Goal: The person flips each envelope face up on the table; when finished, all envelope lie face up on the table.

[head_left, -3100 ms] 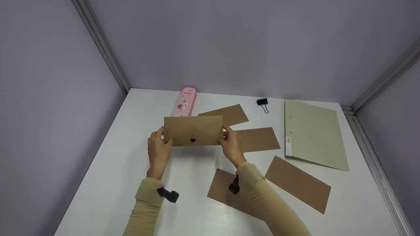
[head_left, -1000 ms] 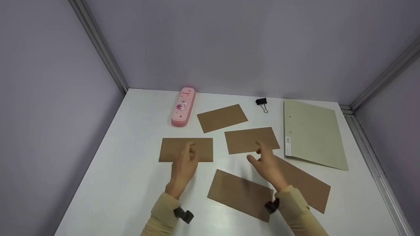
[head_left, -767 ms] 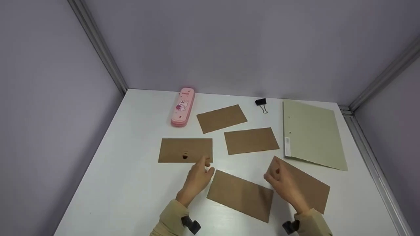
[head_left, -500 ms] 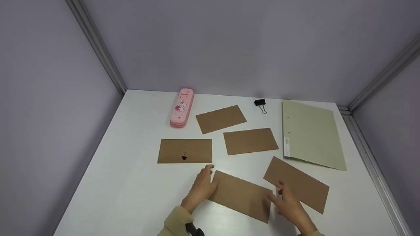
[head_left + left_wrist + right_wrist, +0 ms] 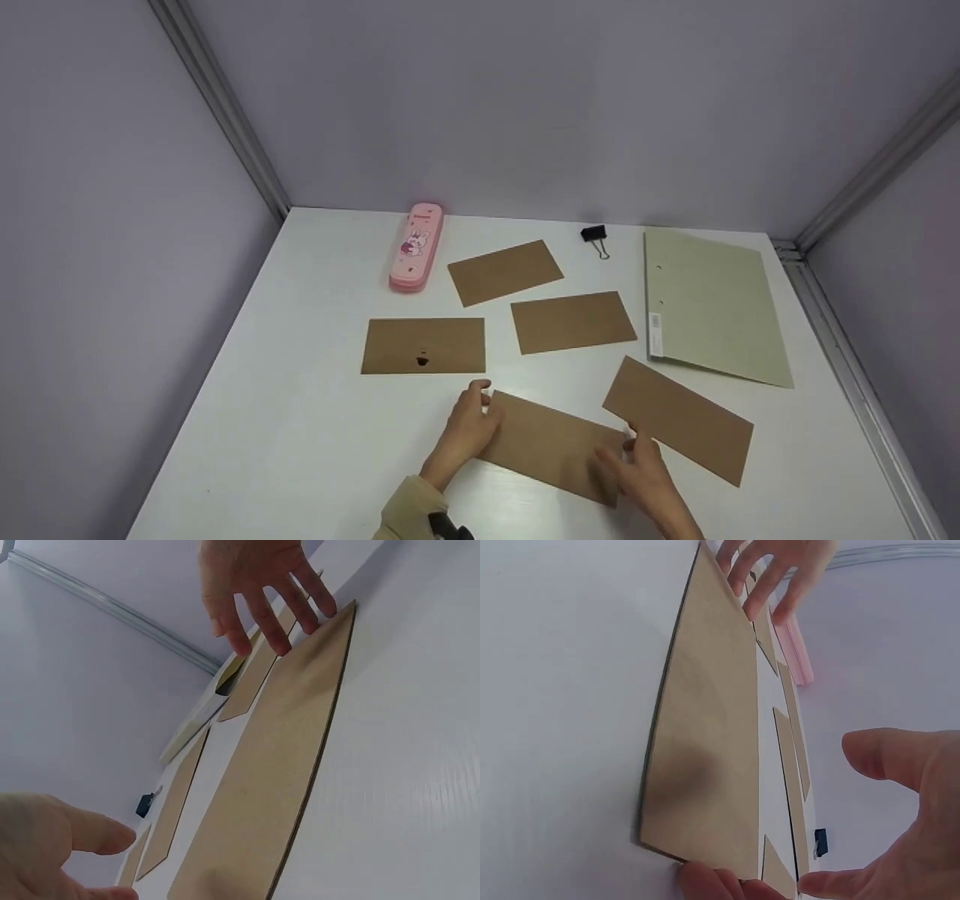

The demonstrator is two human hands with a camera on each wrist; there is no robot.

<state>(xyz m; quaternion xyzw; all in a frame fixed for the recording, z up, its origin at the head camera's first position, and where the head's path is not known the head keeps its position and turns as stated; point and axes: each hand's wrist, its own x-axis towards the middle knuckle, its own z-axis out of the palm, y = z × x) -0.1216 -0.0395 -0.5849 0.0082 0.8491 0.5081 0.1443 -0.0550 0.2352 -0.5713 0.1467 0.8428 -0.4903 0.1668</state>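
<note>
A plain brown kraft envelope [image 5: 551,446] lies aslant on the white table near the front. At its left end is my left hand [image 5: 466,429], fingers along the short edge and thumb over the top face. Opposite it, my right hand [image 5: 646,472] has its fingertips at the right short edge. In the right wrist view that thumb [image 5: 881,754] stands well away from the fingers, above the envelope. The left wrist view likewise has the left thumb raised, apart from the paper. Farther back lies another brown envelope [image 5: 424,341] with a small dark mark.
Two brown envelopes [image 5: 506,272] [image 5: 574,322] lie farther back, and one [image 5: 679,421] lies at the right, close to my right hand. A pink pencil case [image 5: 416,247], a black binder clip [image 5: 594,235] and a pale green folder [image 5: 712,307] stand along the rear. Walls [image 5: 480,105] enclose the table.
Earlier both hands held up the envelope with the dark mark; it now lies flat, released. The hands came forward to the front envelope, the right one closing in on its right end.
</note>
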